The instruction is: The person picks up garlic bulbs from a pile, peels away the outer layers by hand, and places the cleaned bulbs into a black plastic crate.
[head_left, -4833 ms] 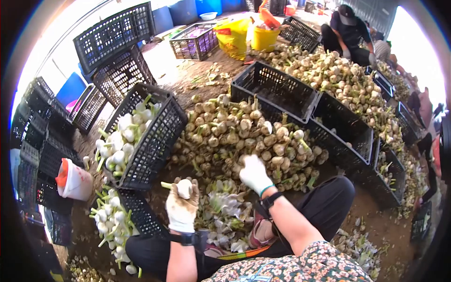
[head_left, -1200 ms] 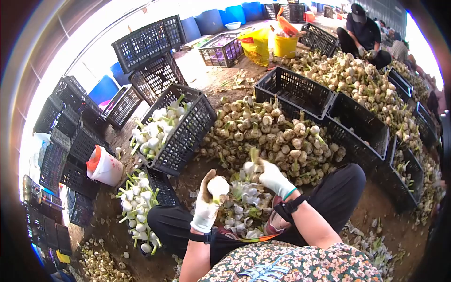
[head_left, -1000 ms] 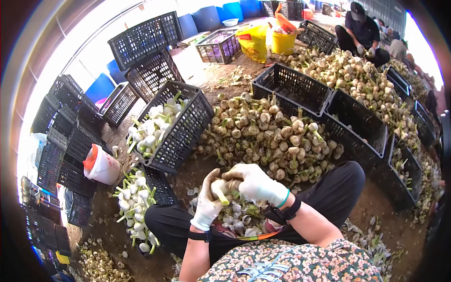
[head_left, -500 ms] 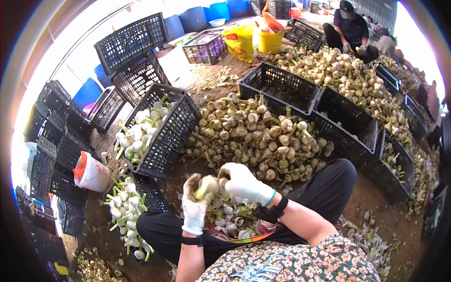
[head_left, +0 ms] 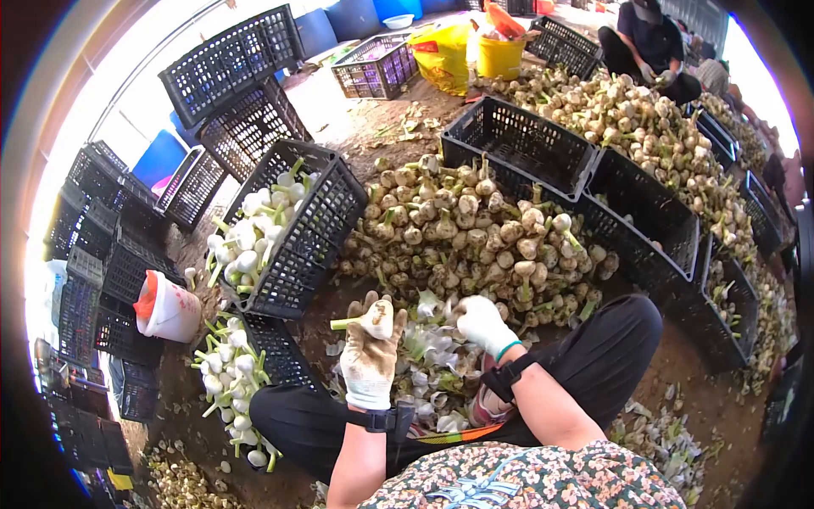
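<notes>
My left hand (head_left: 370,360), in a soiled white glove, is turned palm up and holds a garlic bulb (head_left: 378,321) by its fingers, the green stem pointing left. Apart from it, my right hand (head_left: 485,327), also gloved, is closed above the heap of papery garlic skins (head_left: 431,348); whatever its fingers hold is hidden. Just beyond both hands lies a large pile of unpeeled garlic bulbs (head_left: 458,225). Clean white bulbs (head_left: 259,225) fill a tilted black crate (head_left: 309,246) at the left, and more white bulbs (head_left: 229,373) lie below it.
Black crates (head_left: 521,148) line the far side and right of the pile. More crates (head_left: 80,280) are stacked at the far left, near a white bucket (head_left: 170,310). A yellow bucket (head_left: 498,58) stands at the back, and another person (head_left: 649,42) sits behind a second garlic heap.
My hands have moved apart: the right has left the bulb and shifted right over the skins. My left hand has turned palm up, still with the garlic bulb. The view has shifted slightly.
</notes>
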Available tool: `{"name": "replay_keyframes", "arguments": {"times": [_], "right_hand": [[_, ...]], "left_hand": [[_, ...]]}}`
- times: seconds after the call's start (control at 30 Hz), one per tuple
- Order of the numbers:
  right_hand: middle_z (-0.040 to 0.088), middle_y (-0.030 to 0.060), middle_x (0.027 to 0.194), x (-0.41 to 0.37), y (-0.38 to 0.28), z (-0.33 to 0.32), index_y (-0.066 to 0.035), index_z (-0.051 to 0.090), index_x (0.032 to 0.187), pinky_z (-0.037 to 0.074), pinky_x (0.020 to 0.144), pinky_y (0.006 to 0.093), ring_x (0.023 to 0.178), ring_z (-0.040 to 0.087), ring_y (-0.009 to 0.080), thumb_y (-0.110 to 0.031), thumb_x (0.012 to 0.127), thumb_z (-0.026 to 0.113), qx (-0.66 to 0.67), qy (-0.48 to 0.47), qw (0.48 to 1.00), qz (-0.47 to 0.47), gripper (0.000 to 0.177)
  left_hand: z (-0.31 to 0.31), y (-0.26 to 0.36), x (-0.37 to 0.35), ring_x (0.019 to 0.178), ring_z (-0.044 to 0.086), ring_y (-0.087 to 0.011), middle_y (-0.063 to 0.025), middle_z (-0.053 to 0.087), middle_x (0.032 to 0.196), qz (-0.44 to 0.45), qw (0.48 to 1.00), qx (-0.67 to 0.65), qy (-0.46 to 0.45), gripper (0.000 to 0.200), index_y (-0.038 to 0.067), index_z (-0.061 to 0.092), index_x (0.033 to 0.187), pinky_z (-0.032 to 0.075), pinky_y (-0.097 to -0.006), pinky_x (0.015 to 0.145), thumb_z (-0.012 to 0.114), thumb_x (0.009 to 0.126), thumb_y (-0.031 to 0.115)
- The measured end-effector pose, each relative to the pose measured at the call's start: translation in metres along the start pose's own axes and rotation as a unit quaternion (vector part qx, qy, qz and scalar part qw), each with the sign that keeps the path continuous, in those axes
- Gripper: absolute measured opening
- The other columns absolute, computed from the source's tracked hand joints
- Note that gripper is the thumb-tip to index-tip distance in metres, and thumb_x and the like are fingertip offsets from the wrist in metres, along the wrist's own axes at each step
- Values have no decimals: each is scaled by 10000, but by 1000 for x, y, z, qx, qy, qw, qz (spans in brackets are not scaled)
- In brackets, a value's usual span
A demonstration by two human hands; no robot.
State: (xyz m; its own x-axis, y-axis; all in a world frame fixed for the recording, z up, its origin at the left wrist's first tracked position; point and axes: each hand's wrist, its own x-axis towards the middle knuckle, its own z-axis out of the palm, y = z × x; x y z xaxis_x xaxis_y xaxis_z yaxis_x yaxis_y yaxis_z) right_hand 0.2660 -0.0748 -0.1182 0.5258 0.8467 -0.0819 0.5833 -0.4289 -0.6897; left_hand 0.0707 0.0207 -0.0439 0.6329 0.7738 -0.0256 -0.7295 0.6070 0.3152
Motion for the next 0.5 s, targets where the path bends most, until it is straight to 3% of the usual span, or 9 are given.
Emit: {"name": "replay_keyframes", "arguments": {"times": [0.03,0.1,0.17,0.23,0.3,0.33,0.37,0.4,0.5], "right_hand": [[697,215,898,-4,6,-5,-8,721,954,529,763,398,837,681,337,-144,749,675,15,-115,993,-6,250],[712,182,904,-9,-1,3,-9,717,991,534,755,355,823,695,274,-175,791,695,101,-12,995,15,262],[727,135,908,-9,-51,-30,-2,706,1038,529,751,327,810,679,175,-202,833,722,236,-12,971,45,287],[724,149,899,-9,-84,-54,3,712,1023,527,751,328,806,682,185,-219,822,735,374,-56,923,63,300],[724,152,880,-7,-97,-66,3,717,1006,527,743,328,792,683,192,-217,821,729,307,-49,949,57,287],[723,156,861,-6,-100,-68,2,722,990,526,734,328,778,684,199,-216,820,724,236,-43,970,43,276],[723,156,861,-5,-98,-64,2,722,990,526,734,328,778,684,199,-216,820,724,237,-43,970,44,276],[712,171,826,-4,-95,-58,4,726,942,524,715,350,755,683,244,-195,824,699,239,-38,969,48,233],[695,187,795,-5,-89,-43,4,725,881,520,702,383,755,678,308,-162,811,667,233,-18,971,40,190]], "left_hand": [[-1,-2,4,1238,545,-317,-132,559,1370,-3,1000,-1,1,348,76,570,1288,394,-565,1093,554,982,242],[-5,-5,14,1224,558,-307,-133,556,1371,3,999,37,-27,359,82,557,1301,410,-560,1083,571,972,226],[-9,-11,19,1243,544,-304,-136,558,1368,10,995,85,-41,315,91,587,1262,411,-517,1092,596,965,194],[-3,-18,16,1232,551,-253,-116,533,1390,55,946,320,0,313,60,562,1269,442,-420,1058,608,967,129],[-1,-26,18,1223,548,-231,-100,516,1393,64,935,349,-5,285,39,591,1225,436,-363,1045,636,950,99],[0,-28,19,1219,547,-229,-99,518,1378,115,877,467,-25,274,37,610,1202,432,-358,1045,654,937,91],[0,-29,20,1214,547,-227,-97,521,1364,164,800,576,-44,263,35,629,1180,428,-352,1045,672,925,84],[1,-32,20,1200,549,-223,-98,528,1325,183,759,623,-38,223,36,661,1133,425,-342,1037,686,915,75],[-6,-39,21,1245,502,-246,-119,476,1352,222,729,644,-65,200,50,665,1102,433,-338,1024,680,902,43]]}}
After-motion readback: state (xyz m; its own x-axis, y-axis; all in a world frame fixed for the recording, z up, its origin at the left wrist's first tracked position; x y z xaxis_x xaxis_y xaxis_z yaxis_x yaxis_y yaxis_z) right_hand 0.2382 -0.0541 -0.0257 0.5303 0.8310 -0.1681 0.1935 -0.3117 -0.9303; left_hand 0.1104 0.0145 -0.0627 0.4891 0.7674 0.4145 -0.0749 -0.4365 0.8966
